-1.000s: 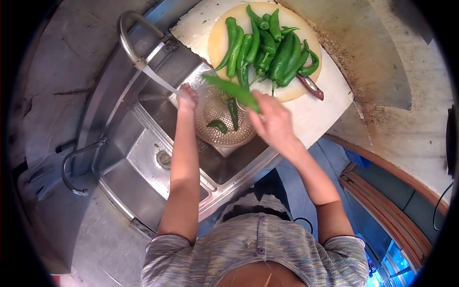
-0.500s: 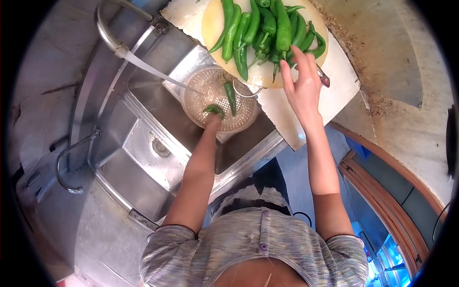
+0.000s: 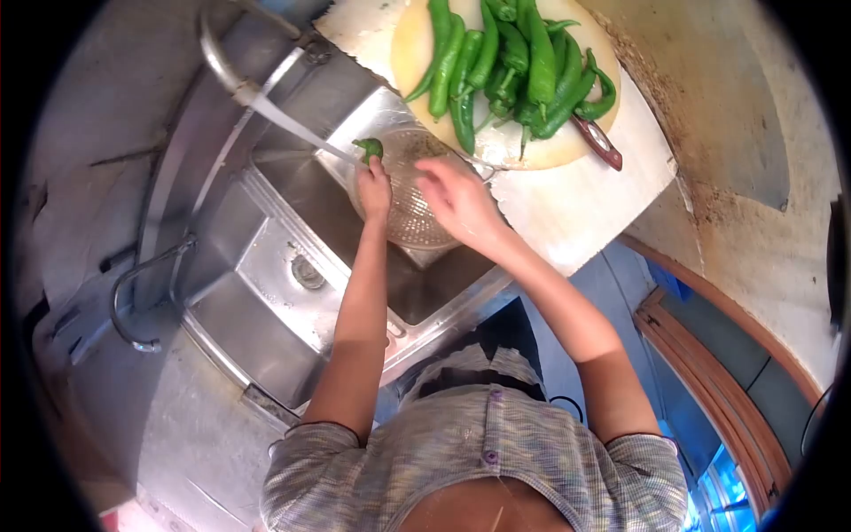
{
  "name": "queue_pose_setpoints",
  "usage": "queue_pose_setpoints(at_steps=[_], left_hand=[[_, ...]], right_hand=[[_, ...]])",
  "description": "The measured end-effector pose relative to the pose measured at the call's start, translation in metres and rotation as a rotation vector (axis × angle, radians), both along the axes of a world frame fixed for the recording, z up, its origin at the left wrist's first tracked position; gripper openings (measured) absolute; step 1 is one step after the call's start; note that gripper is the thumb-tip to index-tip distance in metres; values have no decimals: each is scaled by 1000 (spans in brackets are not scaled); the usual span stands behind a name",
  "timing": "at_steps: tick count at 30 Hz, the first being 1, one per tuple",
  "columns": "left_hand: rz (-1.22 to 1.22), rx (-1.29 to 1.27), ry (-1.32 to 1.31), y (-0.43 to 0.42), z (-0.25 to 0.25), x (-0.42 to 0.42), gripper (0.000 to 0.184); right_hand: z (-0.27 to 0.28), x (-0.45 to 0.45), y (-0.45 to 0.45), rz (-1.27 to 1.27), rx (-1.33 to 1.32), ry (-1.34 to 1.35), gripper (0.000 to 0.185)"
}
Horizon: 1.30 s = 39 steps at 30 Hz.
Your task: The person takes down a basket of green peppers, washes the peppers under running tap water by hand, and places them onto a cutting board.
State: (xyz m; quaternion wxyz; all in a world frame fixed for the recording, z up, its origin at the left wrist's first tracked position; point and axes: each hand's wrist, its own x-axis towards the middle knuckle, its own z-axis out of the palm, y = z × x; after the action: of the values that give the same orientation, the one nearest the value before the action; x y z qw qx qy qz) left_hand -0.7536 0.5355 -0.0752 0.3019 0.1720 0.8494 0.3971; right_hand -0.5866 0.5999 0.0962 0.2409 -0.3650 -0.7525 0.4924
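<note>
In the head view, my left hand (image 3: 377, 191) is closed around a green pepper (image 3: 369, 147) beside the stream of tap water (image 3: 306, 133). Below it, a perforated metal colander (image 3: 417, 217) sits in the sink basin. My right hand (image 3: 456, 199) hovers over the colander's right side, its fingers bent, apart and slightly blurred. I see nothing held in it. Several green peppers (image 3: 541, 75) lie piled on a round cutting board (image 3: 408, 53) above the sink. A knife's brown handle (image 3: 603, 146) sticks out from the pile's right side.
A curved faucet (image 3: 222, 66) reaches over the basin from the upper left. The second basin (image 3: 257, 310), with its drain (image 3: 308, 272), lies to the left, near another faucet (image 3: 120, 306). A pale sheet (image 3: 567, 217) under the board overhangs the counter edge.
My left hand has lifted the pepper from the colander toward the water stream. My right hand has moved left from the pepper pile to above the colander, and the knife handle now shows more.
</note>
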Motion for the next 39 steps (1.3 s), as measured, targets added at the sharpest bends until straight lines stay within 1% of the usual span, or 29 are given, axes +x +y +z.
queue_pose_setpoints(at_steps=[1, 2, 3, 5, 6, 9, 10, 13, 14, 17, 18, 21, 22, 25, 28, 29, 30, 31, 32, 33, 34, 35, 36, 37, 38, 39], left_hand=[[19, 103, 96, 3, 27, 0, 46], [34, 205, 191, 4, 48, 1, 46], [19, 227, 148, 2, 64, 1, 46], [-23, 266, 56, -6, 92, 6, 48], [-105, 239, 251, -2, 124, 19, 48], [-187, 380, 461, -18, 139, 25, 45], [-202, 299, 378, -26, 139, 23, 40], [-175, 326, 447, -34, 145, 21, 36], [-73, 300, 123, -36, 152, 21, 33], [93, 554, 56, -28, 160, 19, 31], [90, 564, 80, -28, 159, 14, 30], [143, 820, -162, -23, 177, 8, 31], [158, 823, -206, -20, 185, 8, 29], [269, 924, -491, -20, 179, -3, 29], [310, 691, -559, -14, 166, -21, 31], [317, 612, -573, -11, 163, -26, 31], [351, 585, -655, -7, 159, -29, 30], [308, 542, -675, -1, 155, -32, 29], [266, 496, -697, 7, 159, -31, 28], [221, 449, -719, 17, 159, -32, 27], [62, 468, -736, 11, 118, -56, 25], [44, 472, -681, 19, 121, -55, 24], [26, 477, -623, 29, 131, -52, 24], [8, 481, -565, 38, 137, -50, 23], [-40, 574, -585, 49, 139, -51, 25], [-55, 527, -537, 53, 142, -52, 25]], right_hand=[[-16, -23, -2, 0, -14, -20, 26], [-35, -49, -4, -25, 52, -34, 30], [-47, -73, -5, -54, 118, -48, 34], [-40, -112, -11, -177, -184, 93, 38], [-37, -125, -10, -237, -336, 163, 40], [-27, -142, 5, -129, -370, -91, 40], [-33, -147, 13, -50, -280, -156, 37], [3, -147, 29, 215, -205, -284, 41], [7, -151, 31, 230, -263, -272, 50], [11, -161, 32, 349, -722, 96, 65], [24, -159, 34, 278, -564, -34, 59], [13, -172, 38, 208, -938, 185, 51], [11, -174, 37, 225, -887, 265, 40], [11, -165, 43, 287, -923, 320, 32], [6, -149, 44, 389, -874, 407, 28], [4, -144, 44, 436, -830, 350, 24], [2, -139, 43, 482, -788, 294, 19], [0, -134, 44, 527, -743, 238, 15], [1, -128, 47, 565, -166, 143, 8], [5, -120, 47, 540, 58, 137, 10], [9, -111, 44, 512, 284, 129, 11], [16, -102, 43, 480, 509, 119, 14], [34, -94, 48, 536, 420, 88, 20], [40, -88, 51, 495, 464, 111, 21], [45, -81, 54, 453, 509, 135, 22], [48, -74, 57, 410, 554, 158, 23]])
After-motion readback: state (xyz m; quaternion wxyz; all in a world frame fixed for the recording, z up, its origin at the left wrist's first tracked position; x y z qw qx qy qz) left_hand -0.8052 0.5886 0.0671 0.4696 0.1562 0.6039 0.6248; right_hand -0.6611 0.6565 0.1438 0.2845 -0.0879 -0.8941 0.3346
